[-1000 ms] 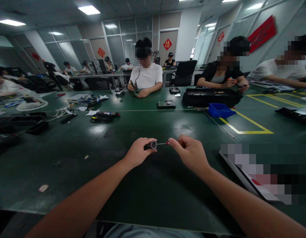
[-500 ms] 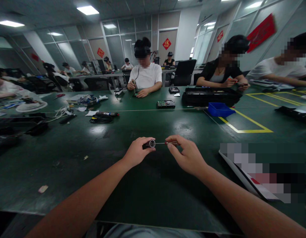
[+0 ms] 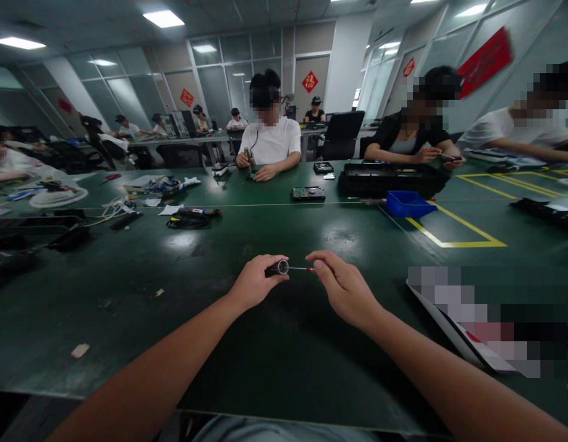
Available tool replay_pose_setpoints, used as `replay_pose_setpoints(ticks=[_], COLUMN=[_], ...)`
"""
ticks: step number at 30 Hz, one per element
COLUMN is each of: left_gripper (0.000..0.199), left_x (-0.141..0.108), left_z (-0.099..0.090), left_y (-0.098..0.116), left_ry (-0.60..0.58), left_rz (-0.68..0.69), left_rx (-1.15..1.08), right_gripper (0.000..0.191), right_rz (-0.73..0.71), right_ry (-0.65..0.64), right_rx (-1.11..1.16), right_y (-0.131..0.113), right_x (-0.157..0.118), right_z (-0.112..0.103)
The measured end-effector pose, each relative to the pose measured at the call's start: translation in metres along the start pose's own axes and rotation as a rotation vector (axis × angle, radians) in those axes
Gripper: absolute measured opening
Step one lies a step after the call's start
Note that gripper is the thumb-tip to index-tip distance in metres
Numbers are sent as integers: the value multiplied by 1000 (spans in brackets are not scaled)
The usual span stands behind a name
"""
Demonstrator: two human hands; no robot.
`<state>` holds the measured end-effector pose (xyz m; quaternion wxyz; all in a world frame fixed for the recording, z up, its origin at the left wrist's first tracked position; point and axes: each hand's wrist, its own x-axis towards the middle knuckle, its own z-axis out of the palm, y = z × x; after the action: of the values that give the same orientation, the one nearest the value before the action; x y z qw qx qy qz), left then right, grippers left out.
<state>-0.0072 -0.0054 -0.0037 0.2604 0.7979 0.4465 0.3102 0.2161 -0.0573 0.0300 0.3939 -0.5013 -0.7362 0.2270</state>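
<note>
Over the middle of the green table, my left hand is closed around a dark cylindrical part with a round, pale-rimmed end facing me. My right hand grips a screwdriver between thumb and fingers, its handle mostly hidden by them. The thin metal shaft lies level and points left, its tip reaching the right side of the cylindrical part. Whether the tip sits in a screw cannot be seen.
On the green table lie a black cable bundle, a circuit board, a blue tray and a long black housing. A white-edged flat object is at the right. People work across the table.
The fingers of my right hand have shifted slightly on the screwdriver, and its handle is more covered. My left hand and the cylindrical part have stayed in place.
</note>
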Motion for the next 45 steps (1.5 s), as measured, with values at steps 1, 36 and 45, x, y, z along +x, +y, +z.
replay_pose_setpoints(ticks=[1, 36, 45], left_gripper=[38, 35, 36], left_x=[0, 2, 2], left_z=[0, -3, -1], left_y=[0, 9, 4], left_ry=[1, -95, -61], left_rz=[0, 8, 14], left_rx=[2, 135, 134], right_gripper=[24, 31, 36], right_rz=[23, 181, 136], right_ry=[42, 241, 194], right_rx=[41, 320, -4], right_y=[2, 17, 10], right_x=[0, 10, 6], right_z=[2, 11, 1])
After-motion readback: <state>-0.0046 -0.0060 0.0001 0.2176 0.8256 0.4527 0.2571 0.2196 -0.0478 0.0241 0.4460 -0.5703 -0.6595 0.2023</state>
